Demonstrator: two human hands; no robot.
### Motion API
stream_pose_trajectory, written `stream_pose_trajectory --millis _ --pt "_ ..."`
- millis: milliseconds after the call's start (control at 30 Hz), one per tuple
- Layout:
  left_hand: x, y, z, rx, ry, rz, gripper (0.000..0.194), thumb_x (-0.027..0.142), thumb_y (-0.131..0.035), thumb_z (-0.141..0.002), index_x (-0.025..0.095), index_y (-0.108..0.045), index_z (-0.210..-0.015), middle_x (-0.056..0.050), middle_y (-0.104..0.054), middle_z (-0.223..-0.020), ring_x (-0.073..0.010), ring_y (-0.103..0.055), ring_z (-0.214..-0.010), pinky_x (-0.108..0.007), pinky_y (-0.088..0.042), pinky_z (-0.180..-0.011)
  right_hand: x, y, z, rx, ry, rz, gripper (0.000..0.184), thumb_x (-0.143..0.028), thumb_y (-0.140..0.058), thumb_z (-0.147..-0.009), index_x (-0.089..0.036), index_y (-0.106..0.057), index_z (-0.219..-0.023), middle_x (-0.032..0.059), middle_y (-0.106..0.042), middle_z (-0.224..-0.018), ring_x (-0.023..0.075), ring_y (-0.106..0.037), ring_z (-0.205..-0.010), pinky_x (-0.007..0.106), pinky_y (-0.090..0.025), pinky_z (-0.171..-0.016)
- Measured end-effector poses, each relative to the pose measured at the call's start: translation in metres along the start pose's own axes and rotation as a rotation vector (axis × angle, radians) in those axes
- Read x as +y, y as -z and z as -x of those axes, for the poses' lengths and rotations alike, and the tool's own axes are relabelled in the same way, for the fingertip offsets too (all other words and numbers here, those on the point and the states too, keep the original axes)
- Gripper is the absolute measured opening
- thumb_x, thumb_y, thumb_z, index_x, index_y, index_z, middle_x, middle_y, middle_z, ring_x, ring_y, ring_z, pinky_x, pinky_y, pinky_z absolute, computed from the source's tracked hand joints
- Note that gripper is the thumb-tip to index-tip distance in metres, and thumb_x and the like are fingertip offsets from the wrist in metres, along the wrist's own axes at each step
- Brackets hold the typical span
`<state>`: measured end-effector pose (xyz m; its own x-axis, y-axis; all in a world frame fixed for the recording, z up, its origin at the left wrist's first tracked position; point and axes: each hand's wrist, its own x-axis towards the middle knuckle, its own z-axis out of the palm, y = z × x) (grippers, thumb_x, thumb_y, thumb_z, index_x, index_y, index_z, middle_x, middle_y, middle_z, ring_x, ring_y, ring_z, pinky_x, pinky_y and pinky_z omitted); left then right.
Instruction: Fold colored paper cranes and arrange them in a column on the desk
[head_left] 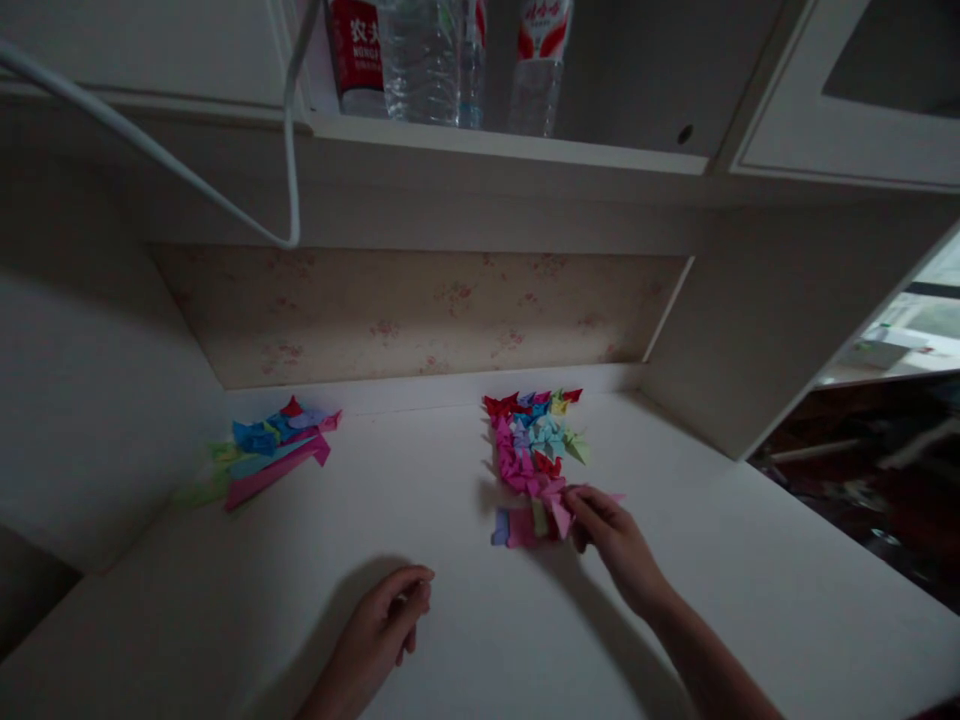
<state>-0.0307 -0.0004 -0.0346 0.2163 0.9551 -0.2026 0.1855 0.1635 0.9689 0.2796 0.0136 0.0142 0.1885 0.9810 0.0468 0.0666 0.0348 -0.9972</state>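
Note:
My right hand (604, 525) pinches a pink folded paper crane (559, 512) at the near end of a cluster of paper cranes (517, 450). The cluster holds several in red, magenta, purple, blue, pale green and yellow, packed close together on the white desktop (420, 470). Just below the pinched crane lie small flat paper pieces (519, 528) in pink and lilac, partly covered. My left hand (394, 610) hovers over or rests on the desk to the left, fingers curled in, with nothing visible in them.
At the far left lies another pile of folded paper (277, 445) in blue, pink and green. A white cable or rod (187, 180) hangs in front of the upper cabinet. Clear bottles (424, 60) and a red-labelled container (358, 50) stand on the shelf above. A side panel (810, 310) rises at right.

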Motion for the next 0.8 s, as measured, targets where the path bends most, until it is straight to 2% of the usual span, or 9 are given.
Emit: stream_pose_trajectory --millis 67,133,200,267,400,633,800 --pt "0.000 -0.001 -0.001 -0.009 0.007 -0.011 0.046 0.056 -0.060 -0.075 0.016 -0.066 -0.098 0.000 -0.059 -0.072 -0.0085 -0.049 -0.048 -0.018 -0.033 -0.039 -0.002 0.038 -0.021 0.018 0.024 0.230 0.041 -0.057 -0.056 -0.083 -0.018 -0.065 -0.091 -0.0012 -0.055 -0.058 0.0121 -0.047 -0.049 0.023 -0.036 -0.046" --pt "0.000 -0.001 -0.002 -0.007 0.028 -0.022 0.045 0.056 -0.061 -0.074 0.017 -0.067 -0.096 0.001 -0.058 -0.069 -0.0087 -0.048 -0.047 -0.018 -0.032 -0.039 -0.002 0.069 -0.043 0.023 0.057 0.428 0.040 -0.055 -0.054 -0.084 -0.019 -0.067 -0.094 0.0034 -0.065 -0.067 0.0146 -0.055 -0.055 0.025 -0.041 -0.051" --pt "0.000 -0.001 -0.003 0.003 0.055 -0.026 0.047 0.057 -0.063 -0.071 0.017 -0.067 -0.094 0.001 -0.057 -0.066 -0.0091 -0.047 -0.046 -0.018 -0.033 -0.037 0.001 0.091 -0.063 0.008 0.112 0.587 0.036 -0.051 -0.052 -0.084 -0.020 -0.070 -0.094 0.0073 -0.071 -0.081 0.0181 -0.062 -0.067 0.026 -0.045 -0.059" --pt "0.000 0.000 -0.006 0.015 0.069 -0.013 0.048 0.058 -0.065 -0.067 0.017 -0.068 -0.091 0.002 -0.057 -0.065 -0.0087 -0.046 -0.043 -0.019 -0.033 -0.036 0.005 0.103 -0.079 -0.025 0.135 0.701 0.035 -0.047 -0.050 -0.085 -0.021 -0.071 -0.094 0.0076 -0.073 -0.086 0.0185 -0.063 -0.067 0.027 -0.046 -0.060" --pt "-0.001 0.004 -0.012 0.030 0.081 0.041 0.049 0.061 -0.067 -0.062 0.017 -0.068 -0.084 0.003 -0.056 -0.062 -0.0072 -0.043 -0.039 -0.019 -0.031 -0.033 0.013 0.108 -0.098 -0.100 0.104 0.785 0.036 -0.045 -0.046 -0.086 -0.021 -0.070 -0.098 0.0052 -0.073 -0.080 0.0141 -0.057 -0.050 0.026 -0.043 -0.053" --pt "-0.007 0.010 -0.019 0.044 0.094 0.090 0.051 0.064 -0.066 -0.063 0.017 -0.067 -0.081 0.003 -0.054 -0.063 -0.0054 -0.041 -0.035 -0.018 -0.031 -0.032 0.014 0.104 -0.106 -0.188 0.128 0.827 0.035 -0.045 -0.048 -0.085 -0.021 -0.073 -0.094 0.0042 -0.073 -0.078 0.0156 -0.060 -0.058 0.025 -0.042 -0.056" --pt "-0.015 0.013 -0.023 0.024 0.100 0.090 0.051 0.065 -0.065 -0.066 0.017 -0.067 -0.083 0.003 -0.055 -0.063 -0.0056 -0.042 -0.035 -0.018 -0.032 -0.032 0.015 0.105 -0.111 -0.219 0.140 0.875 0.035 -0.042 -0.047 -0.086 -0.021 -0.072 -0.097 0.0045 -0.074 -0.086 0.0166 -0.063 -0.065 0.026 -0.043 -0.062"
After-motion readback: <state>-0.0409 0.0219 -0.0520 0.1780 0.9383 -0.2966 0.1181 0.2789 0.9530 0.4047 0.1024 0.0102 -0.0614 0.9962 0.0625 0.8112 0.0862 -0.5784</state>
